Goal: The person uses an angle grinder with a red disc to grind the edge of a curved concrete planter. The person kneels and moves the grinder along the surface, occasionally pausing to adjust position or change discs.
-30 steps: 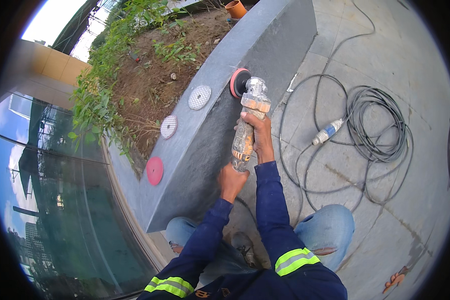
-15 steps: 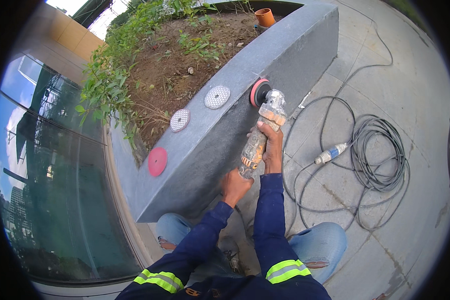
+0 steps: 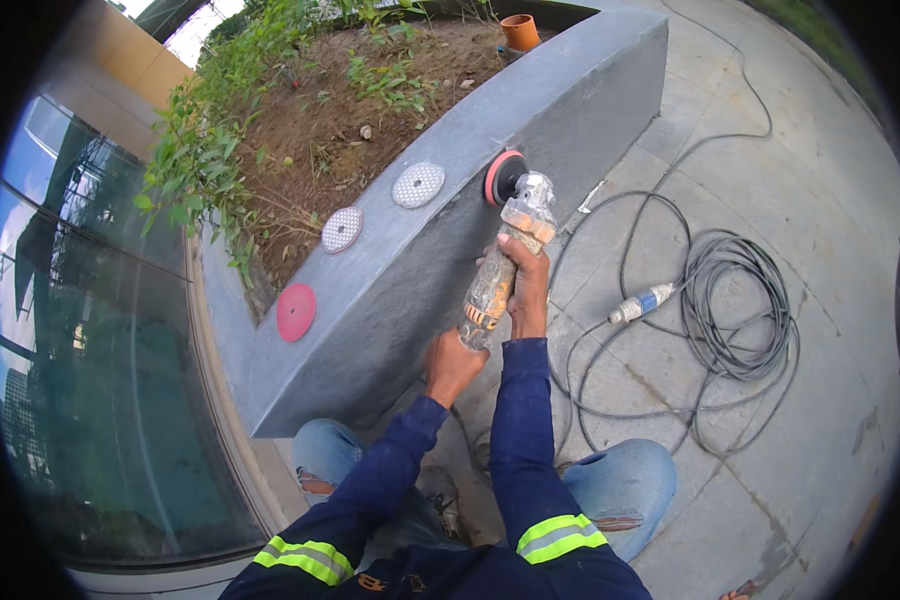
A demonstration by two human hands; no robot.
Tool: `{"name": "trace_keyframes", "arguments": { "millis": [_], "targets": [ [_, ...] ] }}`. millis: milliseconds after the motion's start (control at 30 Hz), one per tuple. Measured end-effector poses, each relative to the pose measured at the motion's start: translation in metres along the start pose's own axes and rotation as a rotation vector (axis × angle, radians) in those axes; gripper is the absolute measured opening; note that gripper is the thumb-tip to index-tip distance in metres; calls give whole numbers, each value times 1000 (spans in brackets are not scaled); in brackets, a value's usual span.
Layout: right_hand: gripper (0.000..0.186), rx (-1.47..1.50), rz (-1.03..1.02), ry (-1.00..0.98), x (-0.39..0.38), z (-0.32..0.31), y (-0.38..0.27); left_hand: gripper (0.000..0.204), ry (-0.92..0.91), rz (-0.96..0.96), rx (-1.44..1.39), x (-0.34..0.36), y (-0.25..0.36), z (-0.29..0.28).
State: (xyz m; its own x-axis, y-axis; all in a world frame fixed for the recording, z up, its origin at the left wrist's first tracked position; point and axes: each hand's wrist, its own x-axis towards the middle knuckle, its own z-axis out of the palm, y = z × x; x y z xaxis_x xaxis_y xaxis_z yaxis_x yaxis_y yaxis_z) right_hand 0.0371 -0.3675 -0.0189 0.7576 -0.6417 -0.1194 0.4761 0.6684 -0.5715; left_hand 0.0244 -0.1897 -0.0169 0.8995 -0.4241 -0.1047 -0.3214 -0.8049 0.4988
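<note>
Beside a raised concrete planter (image 3: pixel 560 65), a worker in navy sleeves (image 3: pixel 525 420) holds a dust-caked angle grinder (image 3: pixel 493 280) in both hands, its pink-edged disc (image 3: pixel 499 178) at the planter's outer face (image 3: pixel 590 130), just below the top edge and apparently against it. The fingers of the right hand (image 3: pixel 527 285) wrap the tool's body behind its metal head (image 3: pixel 535 195); those of the left hand (image 3: pixel 455 365) are curled tightly round its rear end. Work looks to be under way rather than finished: three other round pads, one white honeycomb pad (image 3: pixel 418 185), a second white pad (image 3: pixel 342 230) and a plain pink pad (image 3: pixel 296 312), lie spaced along the ledge (image 3: pixel 465 145), none mounted. How much of the mottled grey face is done or left cannot be told, nor whether the disc is spinning. The planter contains brown soil (image 3: pixel 340 130), leafy green plants (image 3: pixel 185 170) and, toward the far end, an orange tube (image 3: pixel 521 33), slightly tilted, its contents hidden. At right, a coiled cable (image 3: pixel 700 300) and a blue-and-white connector (image 3: pixel 642 303) lie on grey paving (image 3: pixel 830 250).
</note>
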Motion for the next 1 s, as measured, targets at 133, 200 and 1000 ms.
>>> {"name": "trace_keyframes", "arguments": {
  "millis": [133, 200, 1000],
  "targets": [
    [44, 8, 13, 5, -22, 6, 15, 36, 23, -18, -77, -19, -15, 1],
    [43, 15, 1, -12, -29, 12, 14, 35, 48, -46, -91, -26, -16, -3],
    [40, 42, 4, 3, -7, -4, 13, 38, -43, -36, -60, -4, -10, 0]
  ]
}}
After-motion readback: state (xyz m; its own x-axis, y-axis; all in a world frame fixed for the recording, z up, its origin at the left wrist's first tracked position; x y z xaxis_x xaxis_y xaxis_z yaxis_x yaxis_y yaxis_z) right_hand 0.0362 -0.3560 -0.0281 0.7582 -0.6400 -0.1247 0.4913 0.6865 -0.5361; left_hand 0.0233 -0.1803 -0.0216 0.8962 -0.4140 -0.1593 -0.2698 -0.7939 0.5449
